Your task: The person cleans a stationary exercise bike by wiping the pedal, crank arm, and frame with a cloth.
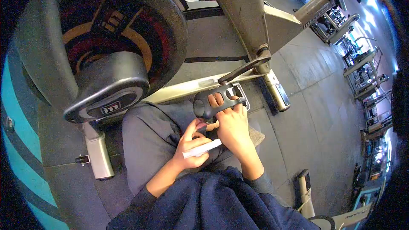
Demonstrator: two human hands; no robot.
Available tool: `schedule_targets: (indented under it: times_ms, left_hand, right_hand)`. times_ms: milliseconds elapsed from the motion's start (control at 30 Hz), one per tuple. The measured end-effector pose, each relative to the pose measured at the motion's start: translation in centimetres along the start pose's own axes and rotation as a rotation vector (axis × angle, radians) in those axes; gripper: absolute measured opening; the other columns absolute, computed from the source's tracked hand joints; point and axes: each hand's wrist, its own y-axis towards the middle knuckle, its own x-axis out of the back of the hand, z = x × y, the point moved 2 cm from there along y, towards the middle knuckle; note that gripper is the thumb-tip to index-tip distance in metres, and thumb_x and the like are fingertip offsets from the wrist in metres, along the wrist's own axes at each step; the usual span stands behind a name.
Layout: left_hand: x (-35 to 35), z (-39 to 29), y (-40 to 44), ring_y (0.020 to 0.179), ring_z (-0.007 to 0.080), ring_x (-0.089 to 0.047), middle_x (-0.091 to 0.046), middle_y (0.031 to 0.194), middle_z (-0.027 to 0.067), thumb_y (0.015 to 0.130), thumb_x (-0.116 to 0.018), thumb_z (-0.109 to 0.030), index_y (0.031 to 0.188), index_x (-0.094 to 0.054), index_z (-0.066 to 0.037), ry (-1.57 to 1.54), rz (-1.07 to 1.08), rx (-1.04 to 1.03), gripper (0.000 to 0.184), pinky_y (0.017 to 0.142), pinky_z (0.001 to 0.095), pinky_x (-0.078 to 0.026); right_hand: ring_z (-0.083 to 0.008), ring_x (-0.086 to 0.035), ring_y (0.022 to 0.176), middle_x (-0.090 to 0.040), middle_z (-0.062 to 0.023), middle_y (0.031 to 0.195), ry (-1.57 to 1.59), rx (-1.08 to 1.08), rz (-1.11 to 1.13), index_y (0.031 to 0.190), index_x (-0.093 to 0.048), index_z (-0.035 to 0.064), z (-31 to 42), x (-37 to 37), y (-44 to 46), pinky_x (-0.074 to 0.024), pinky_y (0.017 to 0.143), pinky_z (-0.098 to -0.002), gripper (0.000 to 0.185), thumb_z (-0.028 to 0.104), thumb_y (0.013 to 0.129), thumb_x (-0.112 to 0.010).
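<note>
Toe-cage pedal at crank arm's end | right hand: fingers curled through cage | left hand: half-closed round white stick, fingertips near cage | likely handling cage underside; next calls for steady pedal

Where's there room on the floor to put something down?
Bare grey floor lies between the right-side exercise-bike foot and the lower-right machine foot. It's crowded around the pedal: left hand, right hand, slim white object.
</note>
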Motion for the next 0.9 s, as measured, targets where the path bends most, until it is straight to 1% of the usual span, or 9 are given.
schedule_targets:
  times_ms: [33, 133, 200, 300, 533, 700, 800, 867, 900]
  left_hand:
    - [0.1, -0.1, 0.1, 0.111, 0.0395, -0.054, -0.04, 0.131, 0.0313, 0.056, -0.063, -0.001, 0.089, -0.069, -0.004, -0.002, -0.006, -0.017, 0.034, 0.08, 0.0365, -0.052]
    - [0.2, -0.2, 0.2, 0.111, 0.0394, -0.054, -0.04, 0.131, 0.0309, 0.056, -0.063, -0.001, 0.089, -0.07, -0.004, -0.011, -0.008, 0.0, 0.034, 0.079, 0.0363, -0.052]
    - [0.3, -0.3, 0.2, 0.111, 0.0393, -0.054, -0.04, 0.131, 0.0307, 0.056, -0.063, -0.001, 0.089, -0.07, -0.004, -0.004, -0.01, -0.004, 0.034, 0.079, 0.0362, -0.052]
    - [0.2, -0.4, 0.3, 0.112, 0.039, -0.054, -0.04, 0.131, 0.0302, 0.056, -0.063, -0.001, 0.089, -0.07, -0.005, 0.001, -0.008, -0.01, 0.034, 0.079, 0.0361, -0.052]
    - [-0.1, 0.2, -0.2, 0.114, 0.0392, -0.052, -0.038, 0.133, 0.0294, 0.056, -0.063, 0.0, 0.089, -0.069, -0.004, -0.01, -0.023, 0.003, 0.034, 0.078, 0.0359, -0.052]
    - [0.0, 0.0, 0.0, 0.114, 0.039, -0.053, -0.038, 0.133, 0.0298, 0.056, -0.063, -0.001, 0.089, -0.069, -0.004, -0.012, -0.001, 0.02, 0.033, 0.079, 0.0359, -0.052]
    - [0.1, 0.1, -0.1, 0.113, 0.0387, -0.053, -0.039, 0.132, 0.0299, 0.056, -0.063, -0.001, 0.089, -0.07, -0.004, 0.012, -0.006, 0.018, 0.034, 0.079, 0.0361, -0.052]
    - [0.1, 0.1, -0.1, 0.113, 0.0384, -0.053, -0.04, 0.132, 0.0299, 0.056, -0.063, -0.001, 0.09, -0.07, -0.005, 0.014, -0.016, 0.018, 0.035, 0.08, 0.0362, -0.052]
    - [0.2, 0.2, -0.1, 0.107, 0.0353, -0.057, -0.037, 0.134, 0.0289, 0.055, -0.062, -0.001, 0.09, -0.07, -0.005, 0.039, 0.009, 0.007, 0.036, 0.082, 0.0361, -0.051]
  right_hand:
    - [-0.0319, -0.046, 0.111, -0.046, -0.0024, 0.138, 0.0, 0.0, -0.003, 0.138, -0.043, 0.0174, -0.1, 0.2, -0.1, -0.0382, 0.086, -0.0389, 0.063, 0.011, 0.076, -0.054]
    - [-0.0357, -0.044, 0.111, -0.043, -0.0021, 0.14, 0.182, -0.003, -0.002, 0.128, -0.051, 0.0122, -0.3, 1.3, -1.3, -0.0383, 0.09, -0.0432, 0.058, 0.006, 0.071, -0.058]
    - [-0.0325, -0.044, 0.112, -0.046, -0.0024, 0.135, 0.156, -0.003, 0.104, 0.131, -0.048, 0.0144, -0.3, 2.0, -2.2, -0.038, 0.086, -0.0407, 0.055, 0.01, 0.076, -0.054]
    - [-0.0321, -0.043, 0.112, -0.047, -0.0019, 0.134, 0.127, -0.022, 0.073, 0.127, -0.051, 0.0144, -0.1, 2.1, -3.4, -0.038, 0.086, -0.0407, 0.049, 0.011, 0.078, -0.055]
    - [-0.0309, -0.047, 0.108, -0.051, -0.0039, 0.13, 0.08, 0.006, -0.044, 0.134, -0.047, 0.0203, -0.1, 1.0, -1.1, -0.0365, 0.083, -0.0386, 0.055, 0.014, 0.08, -0.051]
    - [-0.0306, -0.048, 0.109, -0.052, -0.0049, 0.13, 0.0, -0.001, 0.01, 0.138, -0.043, 0.0213, -0.3, 0.0, -0.4, -0.0365, 0.083, -0.0382, 0.056, 0.014, 0.082, -0.047]
    - [-0.0306, -0.047, 0.111, -0.052, -0.0041, 0.13, 0.043, 0.025, -0.077, 0.137, -0.044, 0.0201, -0.2, 0.7, -1.1, -0.0371, 0.082, -0.038, 0.057, 0.014, 0.08, -0.05]
    - [-0.0341, -0.045, 0.112, -0.045, -0.0019, 0.139, 0.151, -0.021, 0.019, 0.133, -0.047, 0.0147, 0.1, 1.4, -1.8, -0.0376, 0.089, -0.0419, 0.064, 0.005, 0.07, -0.056]
    - [-0.0341, -0.045, 0.112, -0.045, -0.0019, 0.139, 0.149, -0.019, 0.022, 0.133, -0.047, 0.0147, 0.1, 1.3, -2.3, -0.0376, 0.089, -0.0419, 0.064, 0.005, 0.07, -0.056]
